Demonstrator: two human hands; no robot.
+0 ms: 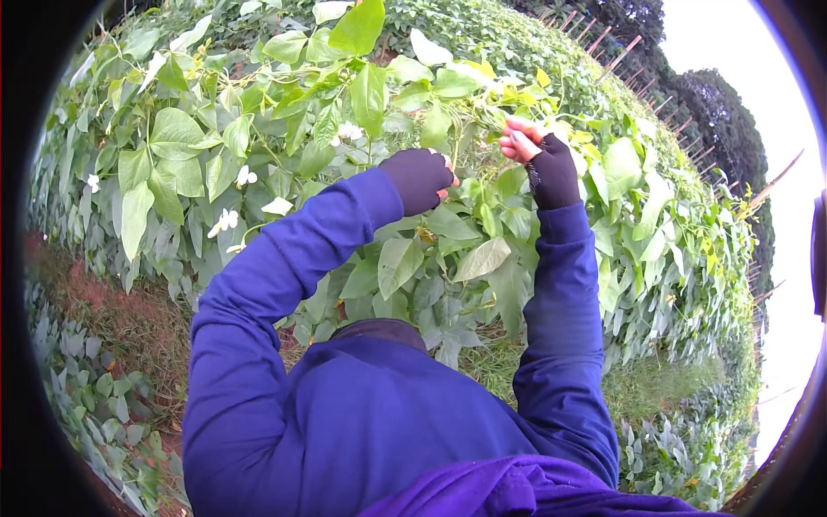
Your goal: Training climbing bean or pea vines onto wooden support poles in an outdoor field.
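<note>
Both of my hands reach up into a leafy climbing bean-like plant (405, 263) and wear dark fingerless gloves. My left hand (422, 179) is closed, its back toward me and its fingers curled among the leaves; whatever lies inside them is hidden. A thin pale stem (457, 145) rises just beside its fingertips. To the right and slightly higher, my right hand (543, 159) pinches with bare fingertips at a tangle of light green vine (489, 112). White flowers (226, 222) hang among the leaves left of my left hand.
Dense rows of the same foliage (689, 224) run away to the right and back. Several wooden stakes (620, 57) lean out of the far rows. Reddish soil with grass (112, 314) shows at the lower left. Dark trees (719, 121) stand behind.
</note>
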